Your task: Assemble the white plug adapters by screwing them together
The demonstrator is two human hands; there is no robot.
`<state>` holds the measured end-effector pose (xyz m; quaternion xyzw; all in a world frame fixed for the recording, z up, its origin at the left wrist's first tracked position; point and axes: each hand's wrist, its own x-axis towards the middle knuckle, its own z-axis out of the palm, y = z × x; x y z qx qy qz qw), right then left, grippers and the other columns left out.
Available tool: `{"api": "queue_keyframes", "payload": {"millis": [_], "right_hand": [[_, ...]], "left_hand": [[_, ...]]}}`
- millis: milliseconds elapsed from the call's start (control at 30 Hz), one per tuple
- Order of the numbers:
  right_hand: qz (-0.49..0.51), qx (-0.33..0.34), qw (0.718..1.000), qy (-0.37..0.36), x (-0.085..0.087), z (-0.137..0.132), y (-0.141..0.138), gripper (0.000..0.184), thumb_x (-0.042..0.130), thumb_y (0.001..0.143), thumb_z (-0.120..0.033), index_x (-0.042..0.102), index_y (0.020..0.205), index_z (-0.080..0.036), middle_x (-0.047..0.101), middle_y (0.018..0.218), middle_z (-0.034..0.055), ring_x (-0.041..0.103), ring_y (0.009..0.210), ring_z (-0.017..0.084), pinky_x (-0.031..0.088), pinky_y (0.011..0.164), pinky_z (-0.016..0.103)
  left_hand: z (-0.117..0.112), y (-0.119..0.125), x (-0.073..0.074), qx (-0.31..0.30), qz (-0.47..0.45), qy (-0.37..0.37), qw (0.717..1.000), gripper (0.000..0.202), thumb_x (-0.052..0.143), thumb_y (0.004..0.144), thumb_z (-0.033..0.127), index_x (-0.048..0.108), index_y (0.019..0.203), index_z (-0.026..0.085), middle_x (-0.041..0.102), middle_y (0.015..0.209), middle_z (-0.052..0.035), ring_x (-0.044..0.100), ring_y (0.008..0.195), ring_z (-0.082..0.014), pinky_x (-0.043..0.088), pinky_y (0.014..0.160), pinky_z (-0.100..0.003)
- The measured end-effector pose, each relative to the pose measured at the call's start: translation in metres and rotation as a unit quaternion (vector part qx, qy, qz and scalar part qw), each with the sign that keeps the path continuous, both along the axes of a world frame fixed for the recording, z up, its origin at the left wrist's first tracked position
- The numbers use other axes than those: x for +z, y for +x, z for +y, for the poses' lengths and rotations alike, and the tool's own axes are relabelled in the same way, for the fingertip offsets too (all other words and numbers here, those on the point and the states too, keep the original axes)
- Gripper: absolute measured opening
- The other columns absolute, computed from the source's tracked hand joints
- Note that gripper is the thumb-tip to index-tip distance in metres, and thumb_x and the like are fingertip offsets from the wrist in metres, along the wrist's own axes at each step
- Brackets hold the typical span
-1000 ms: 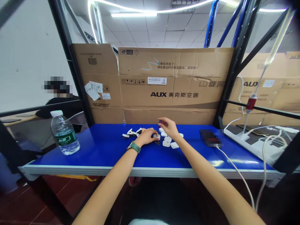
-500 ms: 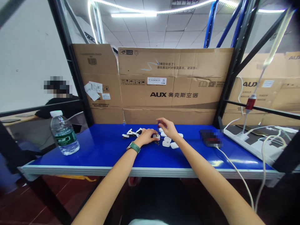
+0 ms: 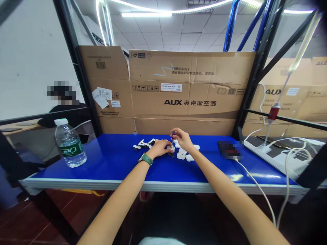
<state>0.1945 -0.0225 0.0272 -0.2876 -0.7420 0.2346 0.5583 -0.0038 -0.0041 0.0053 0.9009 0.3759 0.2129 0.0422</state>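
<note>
My left hand (image 3: pixel 160 148), with a green-banded watch at its wrist, is closed on a small white plastic part (image 3: pixel 172 148) on the table. My right hand (image 3: pixel 183 139) grips the handle of a slim screwdriver (image 3: pixel 173 137). The screwdriver stands nearly upright, its lower end at the white part. Just below my left fingertips lies a scatter of small dark pieces, probably screws (image 3: pixel 171 155). Several rounded white plastic pieces (image 3: pixel 181 155) lie under and beside my right hand. To the left of my left hand sits a group of white parts with dark prongs (image 3: pixel 143 144).
A water bottle (image 3: pixel 70 146) stands at the table's left. On the right lies a blurred dark device (image 3: pixel 228 149) with a white cable. Cardboard (image 3: pixel 158 124) walls off the back of the blue table (image 3: pixel 109 166). A power strip (image 3: pixel 270 160) is at far right; another person (image 3: pixel 65 109) sits left.
Both hands stay in nearly the same place, the screwdriver still upright at the white part. The view has shifted very slightly.
</note>
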Motion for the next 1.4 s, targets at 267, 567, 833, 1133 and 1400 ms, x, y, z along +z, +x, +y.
{"api": "queue_keyframes", "payload": {"millis": [267, 567, 833, 1133, 1400], "right_hand": [[0.013, -0.015, 1.0, -0.011, -0.002, 0.005, 0.001, 0.029, 0.06, 0.089, -0.031, 0.065, 0.116, -0.024, 0.073, 0.1, 0.0047, 0.074, 0.084, 0.018, 0.062, 0.079, 0.033], [0.039, -0.034, 0.999, -0.007, 0.005, 0.008, 0.0, 0.014, 0.069, 0.082, -0.031, 0.069, 0.092, -0.021, 0.069, 0.077, 0.0009, 0.073, 0.071, 0.02, 0.06, 0.07, 0.031], [0.006, 0.02, 1.0, -0.006, 0.001, 0.012, -0.012, 0.032, 0.048, 0.09, -0.019, 0.07, 0.113, -0.023, 0.076, 0.101, 0.0042, 0.077, 0.084, 0.018, 0.061, 0.081, 0.033], [0.025, -0.043, 0.998, 0.025, 0.007, 0.005, -0.007, 0.019, 0.065, 0.085, -0.03, 0.077, 0.097, -0.021, 0.073, 0.093, 0.0051, 0.071, 0.072, 0.017, 0.061, 0.074, 0.032], [0.064, -0.011, 0.998, -0.014, 0.007, 0.001, -0.007, 0.027, 0.059, 0.08, -0.026, 0.073, 0.104, -0.022, 0.074, 0.092, 0.0039, 0.074, 0.079, 0.019, 0.062, 0.072, 0.031]], "left_hand": [[0.002, 0.0, -0.003, 0.006, -0.008, -0.004, 1.0, 0.037, 0.076, 0.088, 0.048, 0.073, 0.115, 0.024, 0.075, 0.119, -0.0067, 0.067, 0.115, -0.0294, 0.043, 0.1, -0.038], [0.003, 0.001, -0.002, -0.003, -0.003, -0.002, 1.0, 0.036, 0.077, 0.088, 0.046, 0.073, 0.114, 0.021, 0.076, 0.113, -0.007, 0.069, 0.105, -0.0267, 0.045, 0.089, -0.033], [0.005, 0.002, -0.003, 0.01, 0.009, -0.003, 1.0, 0.033, 0.078, 0.087, 0.045, 0.074, 0.112, 0.023, 0.077, 0.114, -0.0045, 0.069, 0.109, -0.0265, 0.044, 0.09, -0.032], [0.005, 0.0, -0.005, 0.004, 0.003, 0.004, 1.0, 0.035, 0.077, 0.088, 0.046, 0.073, 0.114, 0.024, 0.075, 0.119, -0.0054, 0.068, 0.114, -0.0273, 0.044, 0.094, -0.033], [0.004, 0.001, -0.002, 0.002, 0.009, 0.002, 1.0, 0.033, 0.075, 0.089, 0.046, 0.074, 0.112, 0.023, 0.076, 0.116, -0.0056, 0.068, 0.112, -0.0268, 0.043, 0.094, -0.033]]}}
